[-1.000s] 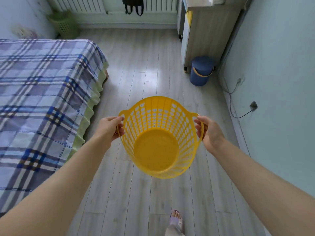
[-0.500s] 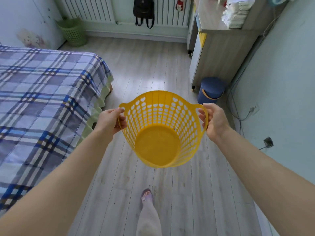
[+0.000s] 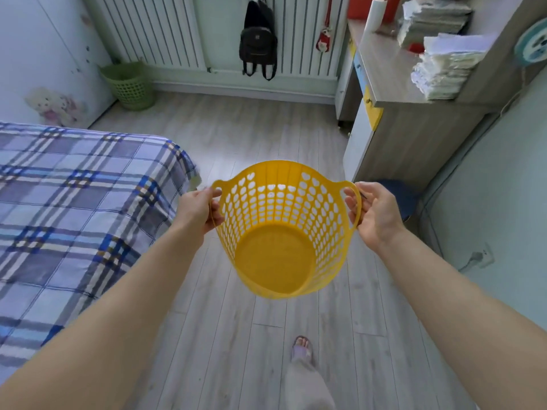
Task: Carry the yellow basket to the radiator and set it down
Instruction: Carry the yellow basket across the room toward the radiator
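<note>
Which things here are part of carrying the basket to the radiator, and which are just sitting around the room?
Part of the job:
yellow basket, empty and off the floor
left hand on one handle
right hand on the other handle
radiator on the far wall

Just lying about:
green basket
black backpack
bed
desk with paper stacks
blue bin

floor (image 3: 236, 137) lane open | bed (image 3: 74, 187) left | desk (image 3: 399, 128) right
</note>
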{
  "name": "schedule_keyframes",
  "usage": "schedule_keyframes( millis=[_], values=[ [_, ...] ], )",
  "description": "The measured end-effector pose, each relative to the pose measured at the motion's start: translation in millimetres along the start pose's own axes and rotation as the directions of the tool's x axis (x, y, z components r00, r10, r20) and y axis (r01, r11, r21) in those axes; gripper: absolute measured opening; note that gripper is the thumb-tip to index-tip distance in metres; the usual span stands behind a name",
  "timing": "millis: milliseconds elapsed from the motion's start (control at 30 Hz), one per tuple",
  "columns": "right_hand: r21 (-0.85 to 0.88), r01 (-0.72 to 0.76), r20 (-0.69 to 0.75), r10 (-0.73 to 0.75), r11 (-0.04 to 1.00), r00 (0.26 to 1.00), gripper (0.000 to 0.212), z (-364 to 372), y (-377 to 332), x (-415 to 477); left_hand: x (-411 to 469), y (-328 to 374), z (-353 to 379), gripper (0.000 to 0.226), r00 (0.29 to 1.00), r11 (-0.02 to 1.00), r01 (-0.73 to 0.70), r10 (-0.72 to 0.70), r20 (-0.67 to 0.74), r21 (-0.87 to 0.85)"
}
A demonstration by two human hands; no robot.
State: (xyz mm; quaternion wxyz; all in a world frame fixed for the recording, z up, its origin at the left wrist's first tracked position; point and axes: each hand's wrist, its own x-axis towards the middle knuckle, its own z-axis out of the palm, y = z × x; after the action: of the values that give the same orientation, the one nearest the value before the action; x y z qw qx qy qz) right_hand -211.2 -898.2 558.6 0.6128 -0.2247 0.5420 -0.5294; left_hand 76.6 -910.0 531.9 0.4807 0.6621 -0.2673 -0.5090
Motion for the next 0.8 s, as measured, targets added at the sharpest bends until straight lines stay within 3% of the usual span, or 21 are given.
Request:
schedule_keyframes(
  millis=[333,800],
  values=[
    [-0.011,-0.040,0.105,0.041,0.999,0.994,0.014,98,-83,201,183,107,45,0.020,0.997,1.000,0.011,-0.012,-0.071,-0.016],
    [-0.070,-0.022,0.132,0.032,0.997,0.991,0.011,272,-155,438,432,224,67,0.028,0.995,0.996,-0.024,0.015,-0.097,-0.092]
  ],
)
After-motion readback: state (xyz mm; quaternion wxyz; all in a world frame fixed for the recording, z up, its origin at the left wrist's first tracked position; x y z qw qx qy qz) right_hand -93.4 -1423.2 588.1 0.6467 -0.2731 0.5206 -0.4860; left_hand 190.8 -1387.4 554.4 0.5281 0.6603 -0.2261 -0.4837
